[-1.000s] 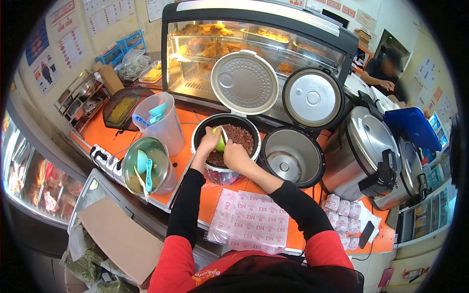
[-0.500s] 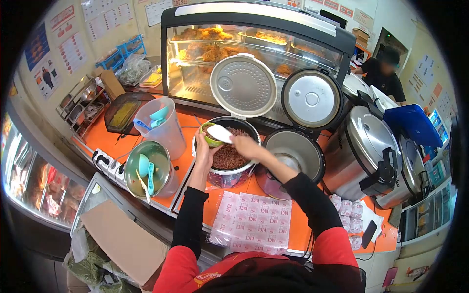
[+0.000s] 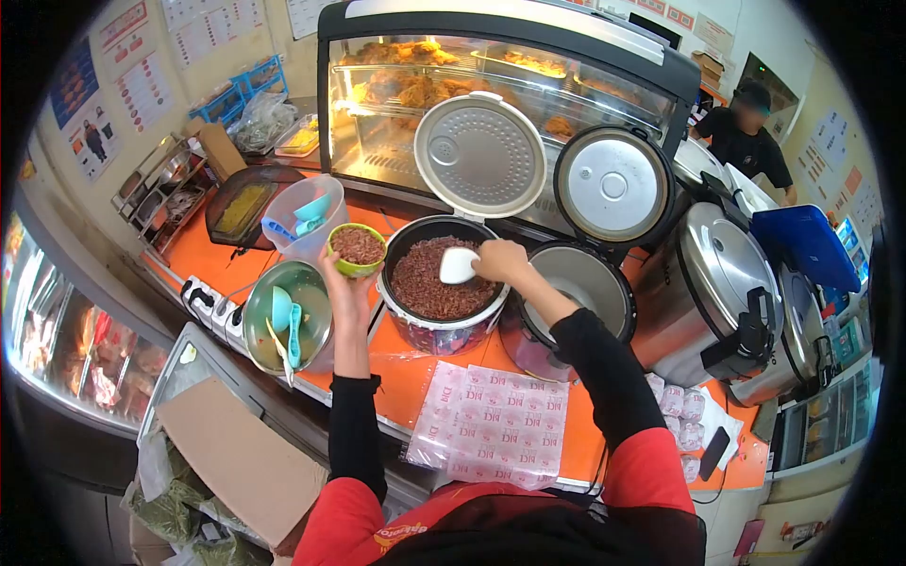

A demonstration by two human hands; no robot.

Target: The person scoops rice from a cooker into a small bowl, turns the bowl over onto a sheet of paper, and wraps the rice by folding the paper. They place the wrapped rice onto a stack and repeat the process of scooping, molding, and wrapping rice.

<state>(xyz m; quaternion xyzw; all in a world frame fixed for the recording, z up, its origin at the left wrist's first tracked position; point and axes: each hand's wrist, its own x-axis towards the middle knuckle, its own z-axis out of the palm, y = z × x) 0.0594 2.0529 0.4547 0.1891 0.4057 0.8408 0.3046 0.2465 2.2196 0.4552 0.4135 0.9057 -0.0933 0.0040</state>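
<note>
My left hand (image 3: 347, 292) holds a small green bowl (image 3: 359, 268) filled with reddish-brown rice, left of the open rice cooker (image 3: 436, 332). In my right hand (image 3: 503, 262) is a white paddle (image 3: 459, 266), its blade over the brown rice (image 3: 429, 283) in that cooker. Whether the blade touches the rice, I cannot tell. The cooker's pale lid (image 3: 481, 156) stands raised behind it. To the right, a second open cooker (image 3: 604, 325) shows a bare grey inside. Printed wrapping sheets (image 3: 500, 420) lie in front of the cookers.
A metal pot (image 3: 324, 311) and a clear plastic jug (image 3: 326, 241), both with blue utensils, stand at left. Behind is a glass food warmer (image 3: 377, 156). Large steel cookers (image 3: 708, 283), wrapped packets (image 3: 692, 436) and a phone (image 3: 714, 453) are at right. Another person (image 3: 746, 141) is at back right.
My left hand has moved left with the bowl, away from above the cooker. The paddle has left the bowl and is now over the cooker's rice, further right and lower.
</note>
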